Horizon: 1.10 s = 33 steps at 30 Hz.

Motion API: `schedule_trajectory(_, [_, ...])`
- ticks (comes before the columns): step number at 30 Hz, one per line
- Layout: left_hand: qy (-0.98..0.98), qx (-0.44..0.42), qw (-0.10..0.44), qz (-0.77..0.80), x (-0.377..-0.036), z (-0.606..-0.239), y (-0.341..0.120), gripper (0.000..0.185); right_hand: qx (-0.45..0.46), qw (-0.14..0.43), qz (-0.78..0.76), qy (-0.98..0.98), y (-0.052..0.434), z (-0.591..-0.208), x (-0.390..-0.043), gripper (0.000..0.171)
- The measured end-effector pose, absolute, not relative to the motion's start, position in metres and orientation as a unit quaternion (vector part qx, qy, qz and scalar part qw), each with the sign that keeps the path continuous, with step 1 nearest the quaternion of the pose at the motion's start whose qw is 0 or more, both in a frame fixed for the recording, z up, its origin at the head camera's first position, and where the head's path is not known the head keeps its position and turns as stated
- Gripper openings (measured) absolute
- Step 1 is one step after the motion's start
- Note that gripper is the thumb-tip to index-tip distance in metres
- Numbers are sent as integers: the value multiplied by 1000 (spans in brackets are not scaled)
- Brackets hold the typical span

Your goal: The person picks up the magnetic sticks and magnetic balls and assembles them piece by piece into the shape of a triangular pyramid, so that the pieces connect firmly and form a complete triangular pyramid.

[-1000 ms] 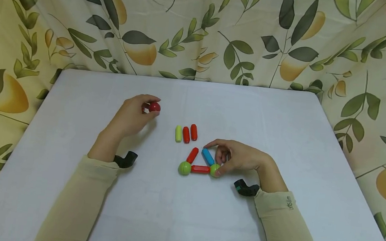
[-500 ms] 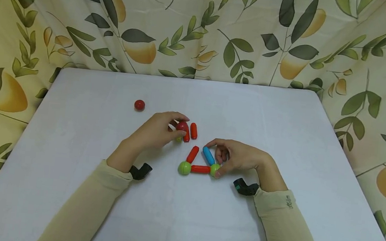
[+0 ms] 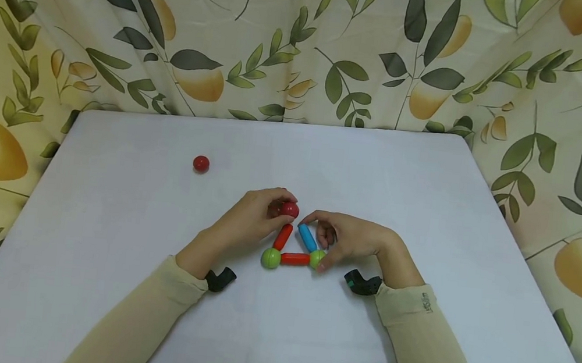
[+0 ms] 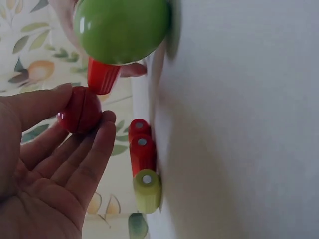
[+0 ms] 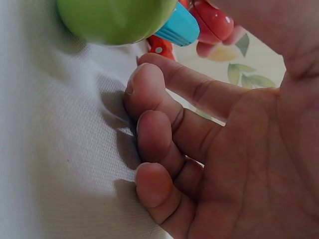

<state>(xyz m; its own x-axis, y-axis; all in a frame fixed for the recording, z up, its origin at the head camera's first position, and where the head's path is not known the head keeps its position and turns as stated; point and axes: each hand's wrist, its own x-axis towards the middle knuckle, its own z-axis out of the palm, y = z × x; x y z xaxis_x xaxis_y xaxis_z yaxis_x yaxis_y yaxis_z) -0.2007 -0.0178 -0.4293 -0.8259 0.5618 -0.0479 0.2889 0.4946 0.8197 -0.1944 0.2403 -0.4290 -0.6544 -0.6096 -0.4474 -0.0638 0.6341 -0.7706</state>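
Observation:
My left hand (image 3: 284,206) pinches a red ball (image 3: 289,209) between thumb and fingertips, right above the upper ends of a slanted red rod (image 3: 283,236) and a blue rod (image 3: 308,237). Those rods rise from two green balls (image 3: 271,258) (image 3: 317,258) joined by a flat red rod (image 3: 294,258). My right hand (image 3: 314,240) spans the blue rod: its thumb presses the right green ball and its index finger curls over the rod's top. The left wrist view shows the red ball (image 4: 79,109) in my fingers, beside the green ball (image 4: 122,30).
A second red ball (image 3: 200,164) lies alone on the white table (image 3: 427,189), back left. Two red rods (image 4: 143,152) and a yellow-green rod (image 4: 147,189) lie side by side behind my left hand, hidden in the head view. A leaf-print curtain (image 3: 304,48) surrounds the table.
My left hand carried a red ball from the back left to the top of the two slanted rods, and now covers the loose rods. The right hand stayed in place.

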Motion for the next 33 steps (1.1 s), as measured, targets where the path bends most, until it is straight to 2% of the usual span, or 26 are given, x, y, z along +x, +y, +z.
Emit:
schedule_trajectory(24, [851, 258, 176, 421, -200, -433, -13, 41, -213, 364, -372, 827, 239, -426, -197, 77])
schedule_trajectory(28, [841, 263, 189, 433, -200, -433, -14, 46, -211, 366, -375, 825, 240, -427, -196, 77])
schedule_trajectory(33, [826, 268, 216, 446, -199, -433, -13, 52, -207, 361, -376, 828, 242, -429, -197, 60])
